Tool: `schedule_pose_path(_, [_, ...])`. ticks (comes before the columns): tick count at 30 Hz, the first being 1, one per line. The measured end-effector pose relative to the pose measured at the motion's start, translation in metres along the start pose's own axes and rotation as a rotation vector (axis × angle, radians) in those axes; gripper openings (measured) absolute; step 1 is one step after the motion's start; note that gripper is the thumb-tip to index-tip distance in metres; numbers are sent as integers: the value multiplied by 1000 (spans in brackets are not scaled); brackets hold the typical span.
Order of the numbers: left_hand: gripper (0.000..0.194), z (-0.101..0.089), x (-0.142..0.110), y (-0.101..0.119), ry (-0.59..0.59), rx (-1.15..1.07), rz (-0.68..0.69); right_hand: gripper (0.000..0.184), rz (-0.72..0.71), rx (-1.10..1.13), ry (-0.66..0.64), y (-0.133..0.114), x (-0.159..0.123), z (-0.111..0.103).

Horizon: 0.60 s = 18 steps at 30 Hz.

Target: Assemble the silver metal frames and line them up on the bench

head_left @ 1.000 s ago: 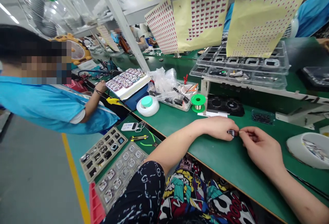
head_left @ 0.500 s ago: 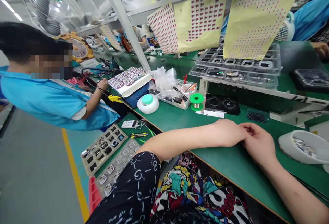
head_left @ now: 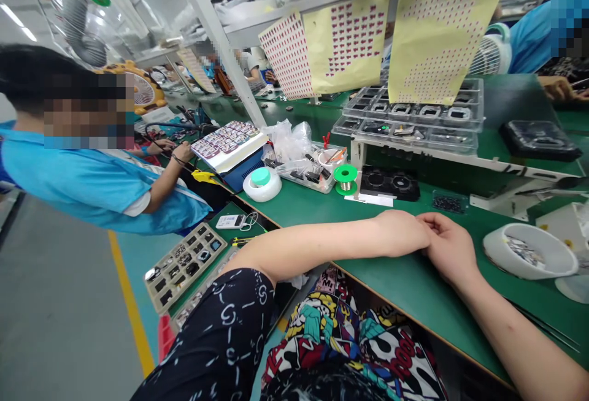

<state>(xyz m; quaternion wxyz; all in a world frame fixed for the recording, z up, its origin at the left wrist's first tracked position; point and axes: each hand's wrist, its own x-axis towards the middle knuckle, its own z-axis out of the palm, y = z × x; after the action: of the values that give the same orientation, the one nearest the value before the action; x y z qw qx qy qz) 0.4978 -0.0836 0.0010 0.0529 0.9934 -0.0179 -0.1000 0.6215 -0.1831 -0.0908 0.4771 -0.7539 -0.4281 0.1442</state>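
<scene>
My left hand (head_left: 399,233) reaches across from the left, its back toward me and its fingers mostly hidden. It meets my right hand (head_left: 451,246) above the green table mat (head_left: 386,294). The right fingers are curled and pinched together against the left ones. Whatever lies between them is too small or too covered to make out. Beyond the hands are a black tray with round recesses (head_left: 390,183) and a clear box of small dark parts (head_left: 450,201). On the right stands a white bowl (head_left: 556,260) with small metallic parts in it.
A green solder wire spool (head_left: 345,179), a round white container (head_left: 262,187) and a clear bin (head_left: 317,175) line the back. Clear compartment trays (head_left: 414,137) sit on a raised shelf. Left, a co-worker in a blue shirt (head_left: 78,180) sits near a beige parts tray (head_left: 186,263).
The view has turned slightly right, so the bench items appear further left. My hands stay together in much the same pose. My left arm now covers more of the yellow cutter.
</scene>
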Motion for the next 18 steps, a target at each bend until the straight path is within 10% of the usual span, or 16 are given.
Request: schedule_pose_path(18, [23, 22, 4, 4, 90, 62, -5, 34, 115, 37, -42, -7, -2, 1])
